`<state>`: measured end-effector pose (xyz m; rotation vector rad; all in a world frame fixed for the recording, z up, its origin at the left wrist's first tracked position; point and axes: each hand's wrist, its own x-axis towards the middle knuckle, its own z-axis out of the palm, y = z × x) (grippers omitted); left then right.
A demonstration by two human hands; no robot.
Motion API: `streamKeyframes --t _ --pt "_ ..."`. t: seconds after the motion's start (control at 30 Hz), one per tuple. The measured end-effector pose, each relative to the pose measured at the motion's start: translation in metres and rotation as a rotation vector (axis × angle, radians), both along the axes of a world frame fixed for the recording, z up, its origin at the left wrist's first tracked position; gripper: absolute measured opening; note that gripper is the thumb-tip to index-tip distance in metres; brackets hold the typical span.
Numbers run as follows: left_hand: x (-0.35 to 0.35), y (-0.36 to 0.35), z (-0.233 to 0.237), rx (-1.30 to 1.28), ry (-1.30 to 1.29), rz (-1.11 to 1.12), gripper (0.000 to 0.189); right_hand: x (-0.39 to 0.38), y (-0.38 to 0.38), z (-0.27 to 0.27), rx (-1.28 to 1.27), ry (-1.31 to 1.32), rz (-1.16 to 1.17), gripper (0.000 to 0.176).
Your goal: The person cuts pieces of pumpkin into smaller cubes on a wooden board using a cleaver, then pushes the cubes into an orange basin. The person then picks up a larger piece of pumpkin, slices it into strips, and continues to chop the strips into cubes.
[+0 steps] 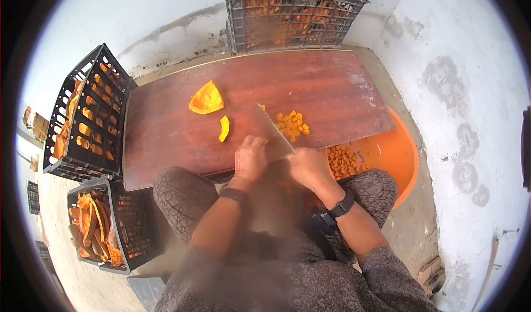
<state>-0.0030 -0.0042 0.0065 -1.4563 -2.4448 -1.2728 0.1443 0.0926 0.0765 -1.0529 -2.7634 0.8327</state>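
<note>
At the far left a crate (pixel 88 118) of pumpkin pieces is leaning beside the desk (pixel 332 85), and a lower crate (pixel 105 223) is holding peels. On the desk a wedge (pixel 207 98) and a thin slice (pixel 224 128) are lying apart from each other and not touched.

The person is sitting at the near edge, and the work in hand, as I judge it, is dicing pumpkin. The left hand (pixel 250 157) is resting on the desk just beside the blade with its fingers bent. I cannot tell if a piece is under it. The knife (pixel 274 129) is pointing away from the person, with its tip next to the cubes (pixel 292 125). The right hand (pixel 310 165) is closing fully around the handle.

I think a next cut is calling for fresh pumpkin under the blade and for the left fingers staying clear of the edge. At the right a basin (pixel 401 157) under the desk edge is holding more cubes.
</note>
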Motion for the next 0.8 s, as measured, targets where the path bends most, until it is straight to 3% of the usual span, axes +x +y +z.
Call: streamKeyframes --t 0.23,0.8 --pt "0.002 0.002 0.001 -0.007 -0.027 0.022 0.012 0.015 -0.013 0.037 0.036 0.006 -0.014 0.03" --pt "-0.003 0.002 -0.006 -0.087 -0.021 0.029 0.015 0.024 -0.022 0.045 0.09 -0.016 0.112 0.033"
